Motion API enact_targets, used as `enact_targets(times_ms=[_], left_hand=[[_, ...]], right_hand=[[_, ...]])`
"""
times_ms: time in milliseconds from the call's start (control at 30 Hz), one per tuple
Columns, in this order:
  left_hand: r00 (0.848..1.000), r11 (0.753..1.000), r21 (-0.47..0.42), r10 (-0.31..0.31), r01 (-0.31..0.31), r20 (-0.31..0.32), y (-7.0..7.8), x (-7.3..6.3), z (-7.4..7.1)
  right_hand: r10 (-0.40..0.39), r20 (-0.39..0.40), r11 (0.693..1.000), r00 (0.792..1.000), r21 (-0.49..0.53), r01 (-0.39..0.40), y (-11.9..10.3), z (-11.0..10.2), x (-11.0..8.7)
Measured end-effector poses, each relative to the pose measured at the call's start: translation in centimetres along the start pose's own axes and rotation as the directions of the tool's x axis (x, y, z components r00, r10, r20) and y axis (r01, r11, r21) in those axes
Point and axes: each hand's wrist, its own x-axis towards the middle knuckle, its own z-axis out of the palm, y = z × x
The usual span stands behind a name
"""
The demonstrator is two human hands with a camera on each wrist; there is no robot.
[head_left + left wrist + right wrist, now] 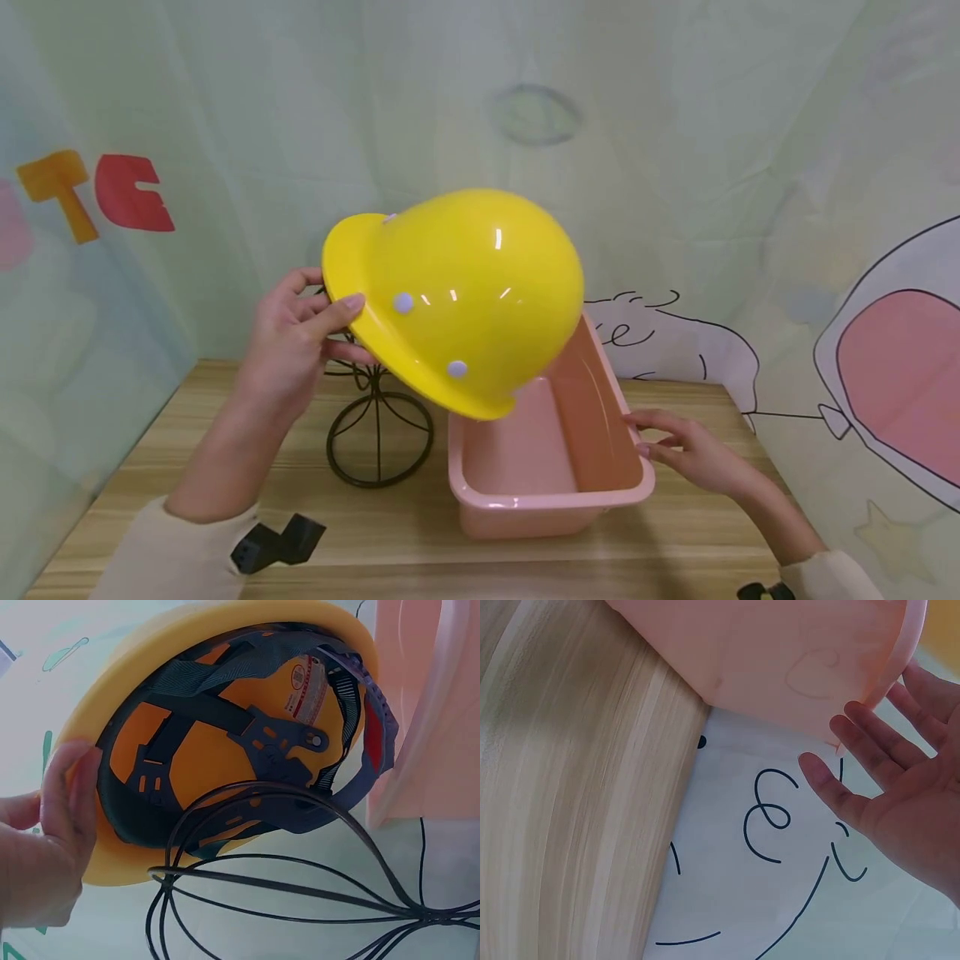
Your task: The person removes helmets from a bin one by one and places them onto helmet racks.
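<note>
Yellow hard hat: lifted clear of the black wire hat stand, held tilted in the air above the stand and the far-left rim of the pink plastic bin; not yet set down anywhere. Left hand pinches its brim. Right hand, fingers straight, touches the bin's right rim. Wooden desk beneath.

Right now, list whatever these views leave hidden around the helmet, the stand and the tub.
- Top of the wire stand: head view, hidden behind the yellow helmet.
- Left hand fingers under the brim: head view, hidden by the brim.
- Pink tub far end: head view, hidden behind the helmet.
- Right hand thumb: right wrist view, cut off.
</note>
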Motion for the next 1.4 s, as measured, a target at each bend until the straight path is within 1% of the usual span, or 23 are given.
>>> enact_targets(times_ms=[167, 267, 433, 500, 767, 967, 1133, 1233, 1400], left_hand=[[0.999, 0.999, -0.030, 0.034, -0.035, -0.017, 0.2, -0.1, -0.4], [0.998, 0.997, -0.057, 0.044, -0.046, -0.035, 0.3, 0.0, -0.7], [0.996, 0.994, -0.098, 0.043, -0.051, -0.080, 0.2, 0.1, -1.4], [0.995, 0.992, -0.116, 0.048, -0.058, -0.091, 0.2, 0.1, -1.7], [0.990, 0.982, -0.177, 0.037, -0.062, -0.138, -0.1, -0.3, -3.0], [0.988, 0.968, -0.236, 0.050, -0.084, -0.146, -0.3, -0.6, -4.4], [0.985, 0.954, -0.286, 0.042, -0.089, -0.166, -0.5, -1.0, -5.5], [0.983, 0.951, -0.298, 0.034, -0.088, -0.181, -0.6, -1.2, -6.1], [0.982, 0.944, -0.317, 0.033, -0.092, -0.186, -0.9, -1.6, -6.8]], right_hand=[[-0.003, 0.000, 1.000, 1.000, -0.003, 0.003, 0.0, 0.0, 0.0], [-0.001, -0.001, 1.000, 1.000, -0.002, 0.001, -0.1, 0.0, 0.0], [0.001, -0.006, 1.000, 1.000, 0.002, -0.001, -0.1, 0.0, -0.1], [0.000, -0.006, 1.000, 1.000, 0.003, 0.000, 0.0, 0.0, -0.1], [0.003, 0.002, 1.000, 1.000, -0.004, -0.003, 0.0, 0.0, -0.1], [0.029, 0.012, 1.000, 1.000, -0.003, -0.029, -0.2, -0.1, -0.1], [0.031, 0.007, 1.000, 1.000, 0.005, -0.031, -0.2, -0.1, -0.1], [0.035, 0.010, 0.999, 0.999, 0.000, -0.035, -0.2, -0.1, -0.1], [0.038, 0.006, 0.999, 0.999, -0.009, -0.038, -0.1, -0.1, -0.1]])
